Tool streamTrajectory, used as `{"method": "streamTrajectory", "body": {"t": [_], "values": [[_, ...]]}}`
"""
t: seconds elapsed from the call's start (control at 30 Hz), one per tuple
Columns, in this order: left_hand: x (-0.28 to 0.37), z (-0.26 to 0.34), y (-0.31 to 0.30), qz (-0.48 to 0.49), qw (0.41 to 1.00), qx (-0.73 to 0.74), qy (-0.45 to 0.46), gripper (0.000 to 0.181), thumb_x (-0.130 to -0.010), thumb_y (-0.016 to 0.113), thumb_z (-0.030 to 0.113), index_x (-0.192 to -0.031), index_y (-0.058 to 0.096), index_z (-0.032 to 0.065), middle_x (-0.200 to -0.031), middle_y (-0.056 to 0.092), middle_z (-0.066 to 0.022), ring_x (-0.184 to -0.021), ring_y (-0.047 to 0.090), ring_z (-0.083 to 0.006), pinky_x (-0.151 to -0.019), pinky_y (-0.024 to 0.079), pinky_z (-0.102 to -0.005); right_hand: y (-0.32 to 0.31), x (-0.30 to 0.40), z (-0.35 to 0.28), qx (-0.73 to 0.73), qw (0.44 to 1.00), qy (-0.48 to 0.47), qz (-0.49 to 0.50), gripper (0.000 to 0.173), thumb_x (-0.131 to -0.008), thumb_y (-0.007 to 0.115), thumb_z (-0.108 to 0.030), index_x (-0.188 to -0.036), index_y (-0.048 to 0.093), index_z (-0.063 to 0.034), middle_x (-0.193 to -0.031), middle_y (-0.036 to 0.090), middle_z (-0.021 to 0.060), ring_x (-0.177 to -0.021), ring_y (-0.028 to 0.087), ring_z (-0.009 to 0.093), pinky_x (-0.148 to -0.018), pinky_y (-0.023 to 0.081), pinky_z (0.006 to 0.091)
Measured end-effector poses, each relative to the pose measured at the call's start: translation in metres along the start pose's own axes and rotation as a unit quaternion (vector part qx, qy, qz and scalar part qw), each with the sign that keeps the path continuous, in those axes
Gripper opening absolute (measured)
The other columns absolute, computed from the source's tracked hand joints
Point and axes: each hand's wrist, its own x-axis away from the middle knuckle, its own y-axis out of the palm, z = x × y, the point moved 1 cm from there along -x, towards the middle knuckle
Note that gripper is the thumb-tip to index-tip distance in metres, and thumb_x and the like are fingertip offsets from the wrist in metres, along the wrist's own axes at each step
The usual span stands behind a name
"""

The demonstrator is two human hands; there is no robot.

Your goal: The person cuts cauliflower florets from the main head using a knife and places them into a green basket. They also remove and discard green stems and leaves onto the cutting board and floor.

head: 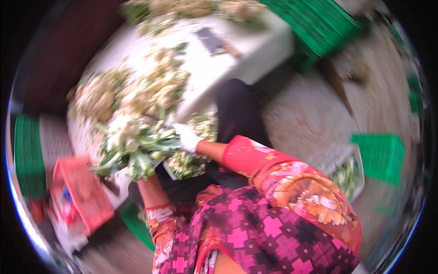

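Observation:
My left hand (123, 176), in a white glove, is under a leafy head of cauliflower (137, 147) and appears to hold it; the leaves hide most of the fingers. My right hand (187, 137), also in a white glove, is at the right side of the same head, its fingertips blurred and partly hidden. Cut cauliflower pieces (150, 82) are heaped on the white table just beyond. Below my right hand, a container of cauliflower pieces (186, 164) sits close to my lap.
A cleaver (210, 39) with a wooden handle lies on the white table (205, 72). More cauliflower (191, 8) lies at its far end. A green crate (314, 27) stands beyond, a red basket (82, 195) at left, and a container of green trimmings (345, 178) at right.

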Motion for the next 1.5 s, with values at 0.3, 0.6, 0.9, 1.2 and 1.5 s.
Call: {"method": "streamTrajectory", "body": {"t": [0.3, 0.6, 0.9, 1.2, 1.5], "values": [[0.068, -0.073, 0.29, -0.518, 0.829, -0.194, 0.083, 0.05, -0.103, 0.055, 0.024, -0.148, 0.039, 0.0092, -0.133, 0.055, -0.0136, -0.114, 0.058, -0.0211, -0.097, 0.053, -0.0388, 0.005, 0.046, 0.037, 0.118, 0.988, 0.025, 0.092, 0.037, -0.096, 0.053, -0.029, -0.121, 0.061, -0.0022, -0.106, 0.07, 0.0185, -0.098, 0.069, 0.032, -0.08, 0.054, 0.0396], [0.227, -0.126, 0.451, -0.634, 0.678, -0.045, -0.37, 0.052, -0.102, 0.059, 0.027, -0.147, 0.043, 0.0058, -0.144, 0.049, -0.0108, -0.127, 0.051, -0.0265, -0.097, 0.049, -0.0448, -0.043, 0.011, 0.054, 0.153, 0.98, 0.057, 0.112, 0.04, -0.094, 0.056, -0.032, -0.116, 0.062, 0.0001, -0.104, 0.071, 0.0175, -0.094, 0.069, 0.032, -0.08, 0.054, 0.0428], [0.073, -0.032, 0.271, -0.336, 0.917, -0.107, -0.187, 0.042, -0.105, 0.054, 0.031, -0.132, 0.056, -0.0008, -0.12, 0.067, -0.0157, -0.102, 0.067, -0.0256, -0.087, 0.056, -0.0387, -0.011, -0.06, 0.068, 0.357, 0.933, 0.037, 0.014, 0.043, -0.092, 0.059, -0.036, -0.112, 0.062, 0.0025, -0.102, 0.071, 0.0166, -0.09, 0.07, 0.032, -0.08, 0.055, 0.046], [0.094, 0.02, -0.03, 0.163, 0.983, -0.062, -0.064, 0.043, -0.095, 0.068, 0.028, -0.13, 0.056, 0.0043, -0.113, 0.064, -0.0097, -0.091, 0.065, -0.0238, -0.075, 0.054, -0.0395, -0.017, 0.018, 0.002, -0.38, 0.904, 0.109, 0.161, 0.026, -0.098, 0.066, -0.031, -0.097, 0.052, -0.0086, -0.07, 0.053, 0.0014, -0.047, 0.052, 0.011, -0.04, 0.043, 0.0281], [0.006, 0.022, -0.048, 0.211, 0.827, -0.489, 0.179, 0.069, -0.088, 0.077, 0.021, -0.146, 0.046, 0.0004, -0.147, 0.047, -0.0188, -0.128, 0.053, -0.0292, -0.097, 0.051, -0.0368, -0.002, -0.01, -0.02, -0.297, 0.931, 0.142, 0.161, 0.024, -0.098, 0.065, -0.03, -0.095, 0.051, -0.01, -0.069, 0.053, 0.0001, -0.05, 0.05, 0.009, -0.042, 0.042, 0.0247]]}}
